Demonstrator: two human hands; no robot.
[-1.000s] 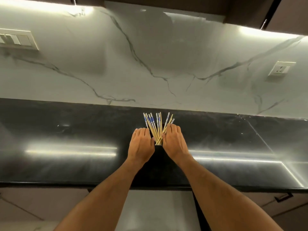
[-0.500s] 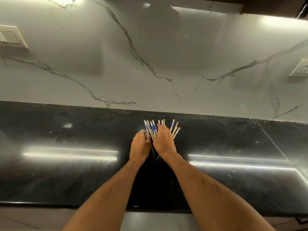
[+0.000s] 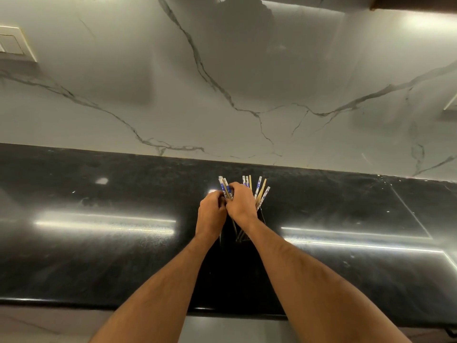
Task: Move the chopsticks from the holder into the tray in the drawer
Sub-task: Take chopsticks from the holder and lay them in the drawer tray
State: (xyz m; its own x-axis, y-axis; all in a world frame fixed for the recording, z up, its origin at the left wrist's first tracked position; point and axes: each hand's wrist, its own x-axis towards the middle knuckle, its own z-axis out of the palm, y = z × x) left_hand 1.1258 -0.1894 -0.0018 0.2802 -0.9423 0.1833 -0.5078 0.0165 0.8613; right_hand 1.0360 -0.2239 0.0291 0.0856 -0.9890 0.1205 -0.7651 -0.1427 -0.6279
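Observation:
Several chopsticks with blue-and-white patterned tops stand in a dark holder [image 3: 260, 216] on the black countertop [image 3: 99, 243]. My left hand [image 3: 210, 214] and my right hand [image 3: 241, 203] meet over the holder. Their curled fingers grip a small bunch of chopsticks [image 3: 224, 188] on the left side. The other chopsticks [image 3: 259, 191] fan out to the right of my right hand. Most of the holder is hidden behind my hands and forearms. No drawer or tray is in view.
A white marble backsplash [image 3: 222, 82] rises behind the counter. A switch plate [image 3: 14, 44] sits on it at the far left, and part of a socket [image 3: 451, 105] at the far right edge. The counter's front edge [image 3: 74, 303] runs below my forearms.
My hands have gone from lying flat on both sides of the chopsticks to closing together. They now grip a bunch pulled apart to the left. The camera has tilted and come closer.

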